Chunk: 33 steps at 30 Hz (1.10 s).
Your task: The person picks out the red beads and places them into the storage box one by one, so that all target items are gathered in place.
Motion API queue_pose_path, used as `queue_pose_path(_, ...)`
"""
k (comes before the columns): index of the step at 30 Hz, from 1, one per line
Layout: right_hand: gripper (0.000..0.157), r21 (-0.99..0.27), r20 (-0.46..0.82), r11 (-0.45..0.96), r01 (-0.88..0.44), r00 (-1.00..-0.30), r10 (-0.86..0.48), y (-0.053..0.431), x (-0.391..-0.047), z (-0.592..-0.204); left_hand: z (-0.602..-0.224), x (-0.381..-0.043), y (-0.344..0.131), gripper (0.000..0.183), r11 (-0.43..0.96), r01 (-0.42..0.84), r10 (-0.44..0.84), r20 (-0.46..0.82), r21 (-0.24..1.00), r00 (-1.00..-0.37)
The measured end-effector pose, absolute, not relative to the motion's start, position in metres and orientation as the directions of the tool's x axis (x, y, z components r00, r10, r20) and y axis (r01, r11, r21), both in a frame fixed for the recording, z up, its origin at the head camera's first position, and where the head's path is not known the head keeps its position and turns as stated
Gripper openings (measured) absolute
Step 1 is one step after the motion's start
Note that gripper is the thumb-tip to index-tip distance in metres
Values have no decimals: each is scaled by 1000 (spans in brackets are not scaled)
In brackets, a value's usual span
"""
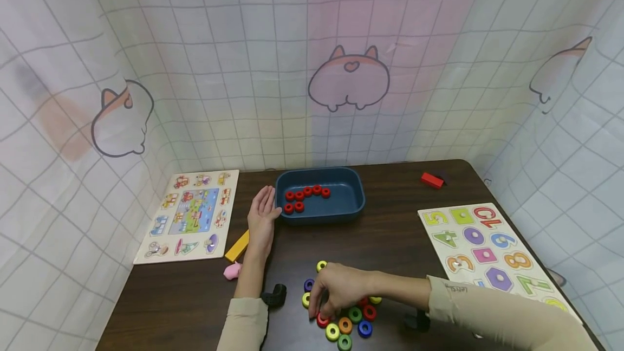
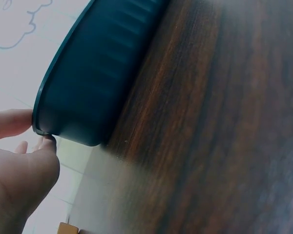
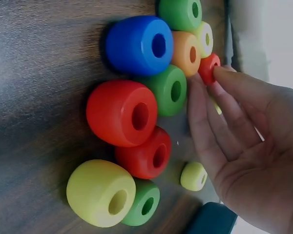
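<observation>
My left hand [image 1: 262,221] lies along the left end of a dark blue bin [image 1: 343,202], its fingers mostly straight and the thumb touching the front left corner. The left wrist view shows the fingers against the bin's rim [image 2: 39,105]. Several red beads stand inside the bin towards its left. Nearer to me, my right hand [image 1: 343,286] reaches down into a group of mixed beads. It pinches a red bead [image 3: 209,68] between thumb and fingers. Around it are a blue bead [image 3: 139,46], an orange bead [image 3: 185,51], and several green, yellow and red ones.
An animal-and-toy picture puzzle board [image 1: 226,237] is at the left, with a yellow block [image 1: 237,246] and a pink piece [image 1: 233,271] beside it. On the right lies a number puzzle board [image 1: 443,221]. A red block [image 1: 432,180] sits at the back right. Patterned curtains enclose the table.
</observation>
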State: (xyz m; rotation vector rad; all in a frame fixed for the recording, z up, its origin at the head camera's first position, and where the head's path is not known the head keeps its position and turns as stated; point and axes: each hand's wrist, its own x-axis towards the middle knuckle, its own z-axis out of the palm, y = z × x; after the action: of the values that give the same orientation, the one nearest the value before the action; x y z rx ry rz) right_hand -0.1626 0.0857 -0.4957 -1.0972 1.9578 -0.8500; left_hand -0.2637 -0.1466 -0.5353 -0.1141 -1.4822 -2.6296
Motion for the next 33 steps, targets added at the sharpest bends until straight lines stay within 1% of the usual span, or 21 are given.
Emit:
queue_pose_path(7,20,-887,-305,405,-221,-376,-875,85,-173,-486,-536,-264,-148,65,-495,145,-70,127,857,-989)
queue_pose_path(12,20,-900,-292,390,-198,-391,-873,85,-191,-471,-544,-269,-148,64,-495,161,-90,134,854,-987)
queue_pose_path(16,21,-894,-293,401,-198,-418,-860,86,-211,-455,-547,-271,-147,64,-492,152,-98,119,857,-988)
queue_pose_path(19,22,-891,-306,416,-184,-435,-847,85,-233,-439,-542,-269,-147,65,-495,134,-89,104,859,-991)
queue_pose_path(22,24,-888,-313,425,-174,-446,-839,82,-262,-423,-537,-266,-149,66,-497,134,-82,107,857,-991)
queue_pose_path(24,24,-887,-312,431,-166,-473,-824,81,-285,-417,-535,-265,-149,66,-500,139,-81,113,855,-990)
queue_pose_path(27,26,-881,-313,452,-143,-540,-781,80,-317,-418,-536,-265,-149,65,-501,146,-77,123,853,-989)
queue_pose_path(30,27,-873,-326,478,-95,-616,-717,79,-344,-430,-541,-268,-148,64,-495,156,-85,131,855,-988)
queue_pose_path(33,29,-858,-336,509,-72,-670,-662,78,-361,-449,-547,-270,-145,65,-486,166,-101,134,858,-986)
